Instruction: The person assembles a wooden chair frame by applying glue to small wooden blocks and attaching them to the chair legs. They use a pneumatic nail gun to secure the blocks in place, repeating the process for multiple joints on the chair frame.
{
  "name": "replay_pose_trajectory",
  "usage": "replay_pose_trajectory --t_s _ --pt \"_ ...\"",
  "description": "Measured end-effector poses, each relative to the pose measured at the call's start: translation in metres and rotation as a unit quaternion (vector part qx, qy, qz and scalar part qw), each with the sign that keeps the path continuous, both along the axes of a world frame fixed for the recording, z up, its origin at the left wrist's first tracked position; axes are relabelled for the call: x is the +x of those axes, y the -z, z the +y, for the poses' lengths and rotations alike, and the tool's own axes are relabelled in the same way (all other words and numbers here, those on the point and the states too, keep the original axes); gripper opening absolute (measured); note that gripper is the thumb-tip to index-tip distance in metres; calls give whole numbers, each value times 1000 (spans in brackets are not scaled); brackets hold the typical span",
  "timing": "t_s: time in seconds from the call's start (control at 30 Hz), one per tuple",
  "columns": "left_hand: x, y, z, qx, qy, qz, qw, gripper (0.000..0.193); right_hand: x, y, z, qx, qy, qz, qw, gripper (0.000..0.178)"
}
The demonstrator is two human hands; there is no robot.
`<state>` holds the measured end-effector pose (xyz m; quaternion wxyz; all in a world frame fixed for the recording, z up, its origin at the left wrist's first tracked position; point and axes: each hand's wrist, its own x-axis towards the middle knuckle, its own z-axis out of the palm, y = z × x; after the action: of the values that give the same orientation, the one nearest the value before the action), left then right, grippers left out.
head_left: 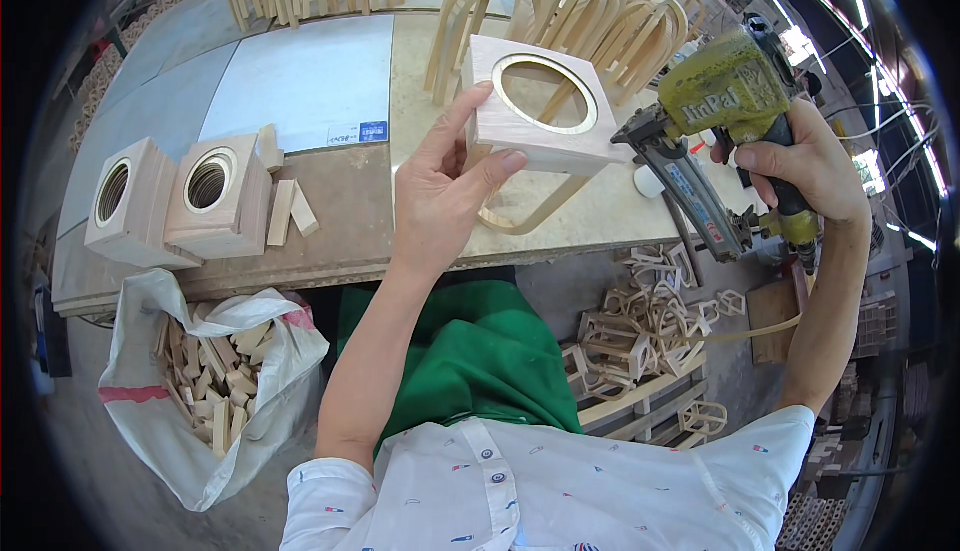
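A pale wooden panel with a large round hole (pixel 545 154) is held up over the table, and a bent wooden frame shows under it. My left hand (pixel 440 186) grips its left side, thumb along the near edge and fingers on the far side. My right hand (pixel 815 161) is wrapped round the handle of a worn yellow-green nail gun (pixel 725 96). The gun's nose is at the panel's right corner; whether it touches cannot be made out.
Stacked square panels with round holes (pixel 215 226) stand at the table's left, beside small wood blocks (pixel 283 213). Bent wooden arches (pixel 480 1) stand behind. A white sack of offcuts (pixel 140 351) is at lower left; wooden frames (pixel 640 321) are piled below right. An air hose (pixel 745 335) trails below the gun.
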<state>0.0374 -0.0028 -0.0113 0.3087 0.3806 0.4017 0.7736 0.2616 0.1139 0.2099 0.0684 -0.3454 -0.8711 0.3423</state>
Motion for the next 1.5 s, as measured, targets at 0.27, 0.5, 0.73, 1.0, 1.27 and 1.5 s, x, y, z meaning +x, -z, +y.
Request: replay_pose_trajectory --t_s 0.27,0.5,0.73,1.0,1.27,1.5 --pt "9 -5 2 17 5 3 1000 61 -45 -6 -23 19 -54 12 998 19" --pt "5 2 2 -6 -15 22 1000 61 -63 1 -23 -19 -77 -21 997 26" --pt "6 1 1 -7 -21 20 1000 62 -65 2 -28 -10 -68 -18 997 26" --pt "6 -2 -2 -9 -25 19 999 63 -66 3 -37 13 -60 -13 998 27" --pt "19 -11 -21 -92 -105 127 982 82 -58 0 -44 18 -24 -31 999 18" --pt "-17 -3 -21 -110 -175 278 938 95 -4 -1 -20 -13 65 -18 998 32"
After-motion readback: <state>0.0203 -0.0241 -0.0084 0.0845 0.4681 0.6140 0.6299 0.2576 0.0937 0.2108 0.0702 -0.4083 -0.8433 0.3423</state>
